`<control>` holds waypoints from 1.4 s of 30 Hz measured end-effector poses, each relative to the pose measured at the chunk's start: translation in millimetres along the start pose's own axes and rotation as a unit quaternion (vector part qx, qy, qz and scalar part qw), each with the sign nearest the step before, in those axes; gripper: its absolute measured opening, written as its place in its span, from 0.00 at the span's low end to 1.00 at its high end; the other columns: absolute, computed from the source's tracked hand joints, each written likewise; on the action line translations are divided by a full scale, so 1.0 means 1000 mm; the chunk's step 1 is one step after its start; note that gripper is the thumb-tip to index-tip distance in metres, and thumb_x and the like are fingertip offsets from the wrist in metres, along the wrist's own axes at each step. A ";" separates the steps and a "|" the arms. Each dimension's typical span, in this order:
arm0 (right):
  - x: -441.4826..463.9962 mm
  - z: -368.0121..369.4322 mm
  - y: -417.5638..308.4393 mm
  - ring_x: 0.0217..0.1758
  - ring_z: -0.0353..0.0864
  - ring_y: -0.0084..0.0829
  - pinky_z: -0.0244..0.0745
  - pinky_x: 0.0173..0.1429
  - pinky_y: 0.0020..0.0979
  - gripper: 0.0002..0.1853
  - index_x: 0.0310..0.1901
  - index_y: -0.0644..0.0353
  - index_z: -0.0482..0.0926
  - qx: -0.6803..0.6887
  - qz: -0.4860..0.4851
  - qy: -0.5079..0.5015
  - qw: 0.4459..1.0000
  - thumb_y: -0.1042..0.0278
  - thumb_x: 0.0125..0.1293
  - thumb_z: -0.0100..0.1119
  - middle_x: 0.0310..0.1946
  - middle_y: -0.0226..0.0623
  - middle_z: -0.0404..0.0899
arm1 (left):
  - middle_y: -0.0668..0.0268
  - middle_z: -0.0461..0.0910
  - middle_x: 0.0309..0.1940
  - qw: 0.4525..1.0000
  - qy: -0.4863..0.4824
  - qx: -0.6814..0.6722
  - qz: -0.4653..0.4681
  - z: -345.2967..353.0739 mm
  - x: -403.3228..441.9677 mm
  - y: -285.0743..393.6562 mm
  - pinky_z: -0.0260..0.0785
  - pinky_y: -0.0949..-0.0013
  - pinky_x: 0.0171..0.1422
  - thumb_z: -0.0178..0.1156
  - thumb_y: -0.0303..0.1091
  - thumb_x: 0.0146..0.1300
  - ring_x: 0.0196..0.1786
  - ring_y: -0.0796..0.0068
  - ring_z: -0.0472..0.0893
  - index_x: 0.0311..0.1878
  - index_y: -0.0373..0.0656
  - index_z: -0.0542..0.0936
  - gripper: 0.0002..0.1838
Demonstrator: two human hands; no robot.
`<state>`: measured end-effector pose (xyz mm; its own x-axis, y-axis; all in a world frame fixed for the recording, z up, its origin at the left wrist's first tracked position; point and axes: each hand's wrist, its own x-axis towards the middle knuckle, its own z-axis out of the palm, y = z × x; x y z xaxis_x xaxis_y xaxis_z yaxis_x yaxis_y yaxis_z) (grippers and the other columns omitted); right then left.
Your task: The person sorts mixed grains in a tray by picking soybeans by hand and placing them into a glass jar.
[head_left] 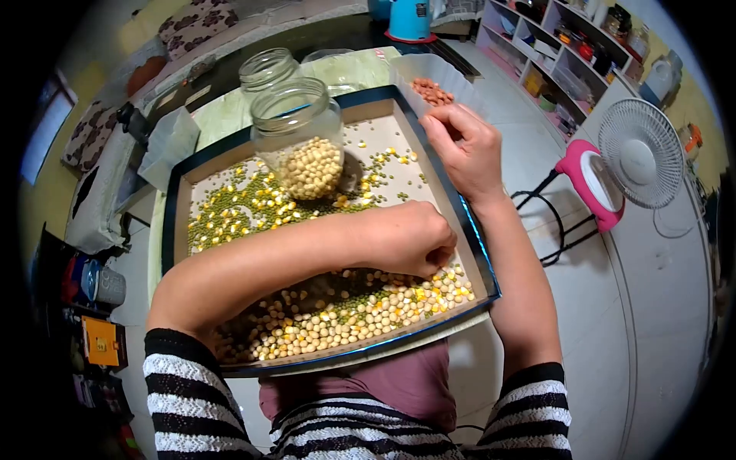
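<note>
My left hand [414, 236] reaches across a shallow cardboard tray [178, 222], its fingers curled down at the beans near the right side. What those fingers hold is hidden. My right hand [465, 146] is closed in a pinch above the tray's right edge, beside a clear plastic container [402, 70] of reddish-brown peanuts [432, 92]. I cannot make out anything in its fingers. Inside the tray lie pale soybeans [337, 330], green mung beans [230, 207] and yellow-white corn kernels [280, 208]. An open glass jar [297, 126], partly filled with soybeans, stands in the tray.
Behind the tray, a second open glass jar [268, 69] stands on the pale green cloth [366, 67]. An open clear plastic container [170, 146] sits left of the tray. A pink-and-white fan [598, 180] stands to the right, below shelves [563, 54].
</note>
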<state>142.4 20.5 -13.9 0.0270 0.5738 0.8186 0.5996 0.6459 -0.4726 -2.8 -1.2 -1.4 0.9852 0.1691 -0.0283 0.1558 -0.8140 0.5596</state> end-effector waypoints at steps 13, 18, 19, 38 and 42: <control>-0.003 -0.002 -0.003 0.25 0.72 0.18 0.66 0.31 0.21 0.05 0.31 0.65 0.79 -0.009 0.040 -0.029 0.999 0.72 0.61 0.58 0.25 0.31 0.76 | 0.69 0.80 0.30 0.926 0.334 0.050 -0.172 -0.111 -0.099 0.017 0.75 0.79 0.43 0.61 0.24 0.55 0.35 0.85 0.79 0.35 0.37 0.79 0.04; -0.003 -0.001 -0.003 0.24 0.73 0.23 0.68 0.31 0.23 0.05 0.30 0.65 0.78 0.008 0.043 -0.020 0.999 0.72 0.59 0.59 0.24 0.34 0.76 | 0.71 0.79 0.29 0.923 0.312 0.021 -0.223 -0.125 -0.107 0.004 0.71 0.79 0.39 0.60 0.26 0.56 0.32 0.86 0.77 0.36 0.35 0.79 0.06; -0.003 -0.002 -0.003 0.25 0.73 0.18 0.67 0.32 0.20 0.06 0.31 0.65 0.79 0.002 0.046 -0.030 0.999 0.71 0.61 0.58 0.25 0.31 0.77 | 0.71 0.79 0.29 0.922 0.307 0.040 -0.233 -0.126 -0.107 0.003 0.71 0.79 0.38 0.60 0.26 0.56 0.32 0.86 0.77 0.36 0.34 0.79 0.06; -0.002 0.000 -0.002 0.24 0.74 0.31 0.68 0.30 0.29 0.05 0.28 0.63 0.78 0.025 0.050 -0.010 0.998 0.71 0.56 0.60 0.23 0.36 0.76 | 0.62 0.79 0.35 0.986 0.161 0.046 0.002 -0.041 -0.047 0.008 0.75 0.70 0.40 0.64 0.24 0.51 0.36 0.70 0.81 0.38 0.38 0.80 0.10; -0.002 0.000 -0.002 0.22 0.71 0.18 0.66 0.28 0.20 0.05 0.30 0.66 0.78 0.011 0.028 -0.013 0.999 0.73 0.59 0.60 0.22 0.31 0.75 | 0.60 0.78 0.37 0.987 0.138 0.034 0.070 -0.011 -0.022 -0.001 0.75 0.66 0.42 0.63 0.28 0.53 0.37 0.63 0.81 0.42 0.38 0.80 0.12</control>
<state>141.4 17.8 -14.4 0.0388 0.6229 0.7813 0.5806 0.6223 -0.5250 -25.7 2.0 8.0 0.9415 0.1902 0.2782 0.0330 -0.8736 0.4856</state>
